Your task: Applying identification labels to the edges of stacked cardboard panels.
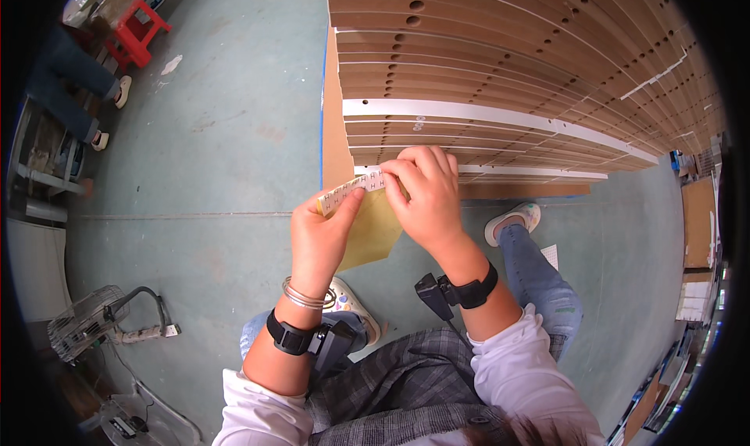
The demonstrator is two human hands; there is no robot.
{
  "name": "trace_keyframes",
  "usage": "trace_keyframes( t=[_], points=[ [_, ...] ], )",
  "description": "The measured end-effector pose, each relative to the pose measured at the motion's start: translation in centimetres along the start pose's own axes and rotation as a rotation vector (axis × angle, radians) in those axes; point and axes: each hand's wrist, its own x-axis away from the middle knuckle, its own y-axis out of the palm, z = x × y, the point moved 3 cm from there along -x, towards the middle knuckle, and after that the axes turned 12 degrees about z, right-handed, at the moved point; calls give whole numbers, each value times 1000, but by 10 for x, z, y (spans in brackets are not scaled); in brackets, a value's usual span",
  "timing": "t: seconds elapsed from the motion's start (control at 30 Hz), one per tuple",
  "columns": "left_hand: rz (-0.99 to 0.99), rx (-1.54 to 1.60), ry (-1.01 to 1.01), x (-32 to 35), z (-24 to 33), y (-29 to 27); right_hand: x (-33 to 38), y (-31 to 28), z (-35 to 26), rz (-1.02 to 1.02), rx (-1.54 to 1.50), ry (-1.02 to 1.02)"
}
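Observation:
Both hands hold a yellowish sticker sheet (367, 235) in front of the stacked boards. Along its upper edge runs a white strip (351, 186) with rows of small printed marks. My left hand (322, 231) pinches the left end of the sheet, thumb on the printed side. At the right end, my right hand (428, 196) has its thumb and fingers closed on the strip. The sheet's lower part hangs down between the wrists. Whether a single sticker is lifted from it cannot be made out.
Long brown boards (469, 63) with round holes and some white edges are stacked ahead and to the right. A red stool (139, 32) and a person's legs (74, 86) are far left. A fan (86, 321) stands left, and cartons (698, 223) line the right.

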Motion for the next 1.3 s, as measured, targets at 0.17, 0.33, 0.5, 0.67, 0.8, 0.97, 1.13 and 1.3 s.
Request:
trace_keyframes(
  t=[0.17, 0.33, 0.5, 0.67, 0.8, 0.97, 1.13, 1.3],
  points=[
    [-13, -33, 6, 1, -1, 1, 2, -4, -2, -17, 64, -49],
    [-21, -10, -65, 1, -1, 4, 13, 3, 12, 84, -128, 239],
    [-5, -15, -69, 0, -1, 5, 12, 12, 37, 310, -177, 537],
    [-10, -32, -60, -1, -4, 3, 9, 17, 38, 354, -116, 501],
    [-17, -43, -57, -2, -6, 3, 9, 20, 38, 396, -57, 501],
    [-18, -32, -74, -2, -5, 2, 9, 18, 40, 378, 3, 512],
    [-15, -37, -54, -2, -3, 0, 6, 2, 45, 232, 289, 441],
    [-63, -55, -57, -2, -7, 1, 7, 1, 18, 16, -72, 179]
  ],
)
